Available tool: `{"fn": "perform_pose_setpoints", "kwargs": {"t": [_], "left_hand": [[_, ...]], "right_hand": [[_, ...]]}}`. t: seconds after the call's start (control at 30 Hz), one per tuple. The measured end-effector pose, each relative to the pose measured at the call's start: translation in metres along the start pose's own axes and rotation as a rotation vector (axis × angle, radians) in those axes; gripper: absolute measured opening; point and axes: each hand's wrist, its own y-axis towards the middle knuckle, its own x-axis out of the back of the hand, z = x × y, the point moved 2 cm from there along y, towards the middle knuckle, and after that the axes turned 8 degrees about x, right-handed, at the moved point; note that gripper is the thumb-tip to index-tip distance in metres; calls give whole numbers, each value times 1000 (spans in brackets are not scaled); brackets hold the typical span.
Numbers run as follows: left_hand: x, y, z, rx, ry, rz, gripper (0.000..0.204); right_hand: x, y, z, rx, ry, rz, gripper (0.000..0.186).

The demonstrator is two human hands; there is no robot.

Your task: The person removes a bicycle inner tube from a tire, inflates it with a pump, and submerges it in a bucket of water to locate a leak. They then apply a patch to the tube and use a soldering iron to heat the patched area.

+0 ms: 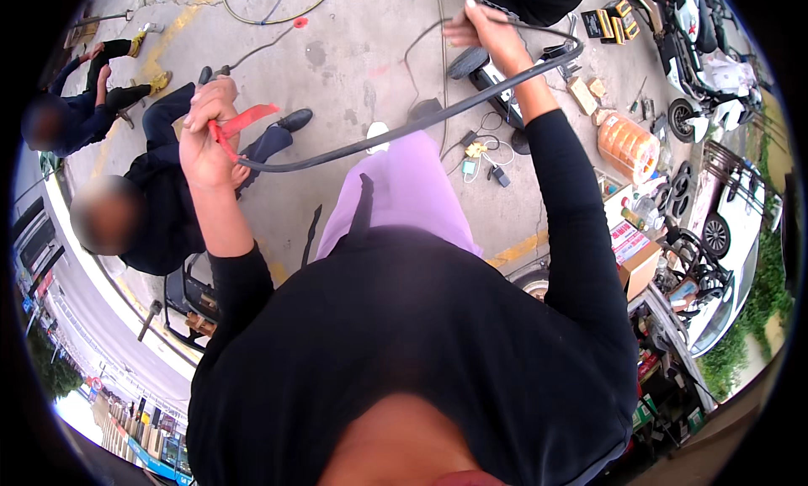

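Note:
My left hand (210, 137) is closed round the red-taped end of a black cable (379, 147). A loose flap of red tape (250, 119) sticks out beside the fingers. From there the thick cable bows across in front of my lap and over my right forearm, then bends back at the far right. My right hand (484, 31) is raised at the far side, slightly blurred, its fingers stretched out and the thumb apart. The thinner-looking stretch of cable passes at that hand and drops toward the ground; whether the fingers touch it I cannot tell.
One person (156, 204) sits close on my left, another (71, 107) farther off. Chargers and wires (484, 154) lie on the concrete. An orange coil (628, 147), a cardboard box (641, 267) and a motorcycle (682, 57) stand right. A yellow hoop-shaped cable (278, 21) lies ahead.

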Motion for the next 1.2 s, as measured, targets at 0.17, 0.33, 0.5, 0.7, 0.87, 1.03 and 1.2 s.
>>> {"fn": "perform_pose_setpoints", "kwargs": {"t": [0.17, 0.33, 0.5, 0.7, 0.87, 1.03, 1.2], "left_hand": [[-27, -13, -11, -62, 66, 23, 16], [-61, -13, -19, -101, 77, 58, 11], [-87, 9, -37, -169, 143, 46, 12], [-128, 74, -98, -203, 203, -36, 8], [-169, 148, -156, -212, 46, -137, 9], [-218, 215, -185, -123, 20, -114, 14], [-290, 298, -212, -181, 53, -248, 19]], "right_hand": [[-10, 60, 55, 123, 29, -95, 37], [-11, 111, 115, 176, -49, -166, 39], [0, 150, 144, 223, 45, -290, 39], [39, 252, 141, 251, 125, -227, 42], [54, 336, 143, 298, 234, -269, 41], [43, 398, 132, 328, 331, -421, 41], [-12, 482, 145, 556, 371, -613, 26]]}}
